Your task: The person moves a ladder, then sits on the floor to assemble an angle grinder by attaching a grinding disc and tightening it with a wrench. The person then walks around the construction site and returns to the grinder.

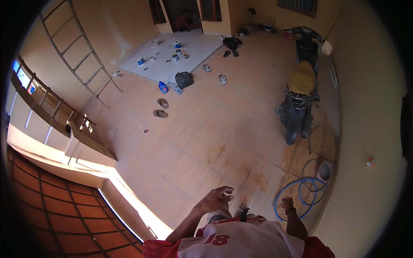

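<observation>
My left hand (216, 199) is held out in front of my body, fingers apart and bent, with nothing in it. My right hand (287, 204) hangs lower at my side, its fingers curled into a loose fist, and I see nothing in them. Both hands are in the air above the tiled floor (202, 142). Nearest to the right hand is a coiled blue hose (275, 200) on the floor, which the hand overlaps in view without visibly touching. Beside the coil, against the wall, stands a round pinkish bucket (325, 171).
A motorbike (302, 77) with a yellow seat stands on the right. Ahead lie sandals (161, 113), a blue bottle (162, 87), a black bag (184, 80) and a pale sheet (146, 69) with paint tins. A ladder (81, 62) leans left; a person (185, 21) crouches in the doorway.
</observation>
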The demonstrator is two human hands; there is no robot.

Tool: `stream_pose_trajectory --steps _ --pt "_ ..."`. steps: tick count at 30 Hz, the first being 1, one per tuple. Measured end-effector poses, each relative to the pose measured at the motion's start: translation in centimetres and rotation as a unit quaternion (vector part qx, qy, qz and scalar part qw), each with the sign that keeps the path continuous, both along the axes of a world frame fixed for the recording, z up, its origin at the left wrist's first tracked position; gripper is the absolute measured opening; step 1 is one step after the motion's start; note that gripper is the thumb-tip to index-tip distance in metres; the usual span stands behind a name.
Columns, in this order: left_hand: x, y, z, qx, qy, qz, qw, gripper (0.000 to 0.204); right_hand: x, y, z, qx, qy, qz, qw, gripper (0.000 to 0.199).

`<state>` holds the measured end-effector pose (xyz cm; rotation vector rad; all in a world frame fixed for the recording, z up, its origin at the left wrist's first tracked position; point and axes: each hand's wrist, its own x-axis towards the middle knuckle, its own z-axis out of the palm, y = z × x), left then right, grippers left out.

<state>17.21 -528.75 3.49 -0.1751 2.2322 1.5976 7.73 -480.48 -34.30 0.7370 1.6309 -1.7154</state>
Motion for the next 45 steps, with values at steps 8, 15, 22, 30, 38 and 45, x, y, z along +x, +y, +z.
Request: stream_pose_trajectory --steps 8,15,22,30,38,45 --pt "-17.7 -13.7 -5.0 -0.032 -0.037 0.14 0.989 0.032 -31.9 -16.2 7.0 0.208 0.126 0.064 0.968 0.012" --pt "-42.8 -22.9 -2.7 -0.094 0.002 0.048 0.994 0.037 -37.8 -23.2 2.9 0.091 0.145 0.21 0.963 0.017" --pt "-69.1 -26.8 -0.3 -0.051 0.047 -0.094 0.993 0.04 -45.6 -23.2 -9.9 0.326 0.301 0.531 0.722 0.012" --pt "-93.4 -30.6 -2.4 -0.07 -0.021 -0.061 0.995 0.041 -78.7 -30.3 -5.3 -0.045 -0.035 -0.002 0.998 0.01" --pt "-116.8 -35.4 -3.0 0.045 0.009 -0.024 0.999 0.03 -119.8 -41.5 14.3 0.186 0.146 0.022 0.972 0.021" --pt "-141.3 -39.9 -9.3 -0.021 -0.009 -0.034 0.999 0.032 -133.3 -42.5 8.0 0.113 -0.046 -0.02 0.992 0.017"
